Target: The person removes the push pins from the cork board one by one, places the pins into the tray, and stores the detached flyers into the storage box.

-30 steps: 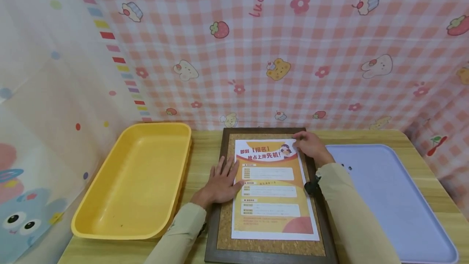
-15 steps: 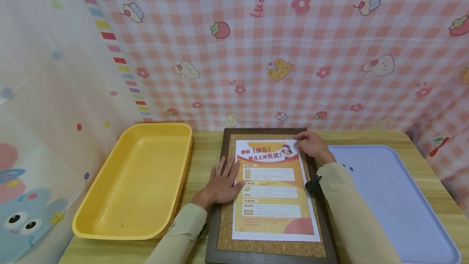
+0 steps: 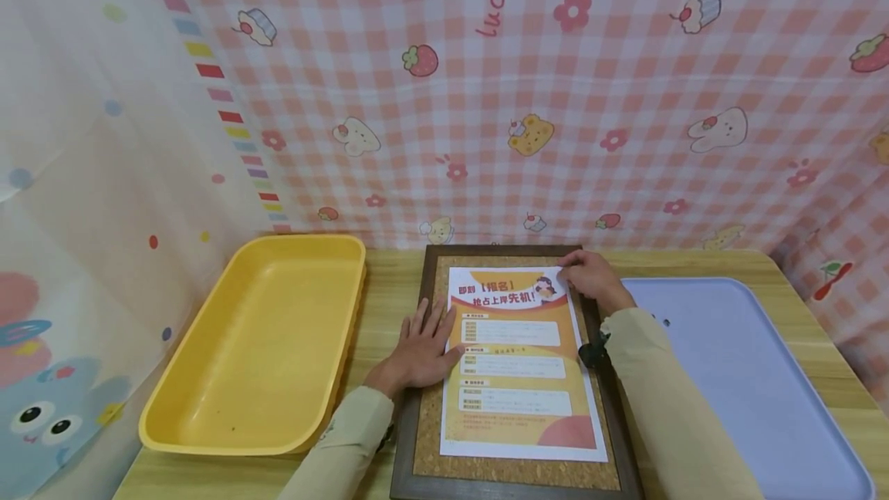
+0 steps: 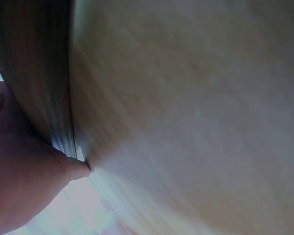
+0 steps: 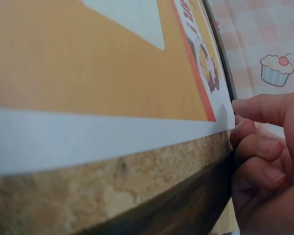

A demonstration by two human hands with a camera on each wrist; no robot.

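Note:
A printed poster [image 3: 517, 376] in orange and white lies on a cork board [image 3: 528, 471] with a dark wooden frame [image 3: 407, 438]. My left hand [image 3: 420, 353] rests with spread fingers across the poster's left edge and the board's left side. In the left wrist view, part of that hand [image 4: 29, 181] shows beside the frame's dark side [image 4: 39, 63]. At the poster's top right corner, my right hand [image 3: 590, 278] pinches with thumb and index finger. The right wrist view has this hand [image 5: 269, 156] with its other fingers curled against the frame; whatever lies between the fingertips is hidden.
To the left stands a deep yellow tray [image 3: 260, 346]. A flat lavender tray [image 3: 743, 384] lies to the right, partly under my right sleeve [image 3: 677, 400], with small dark objects [image 3: 665, 322] near its left edge. Behind the wooden table [image 3: 389, 276] hangs a pink checked cloth [image 3: 472, 99].

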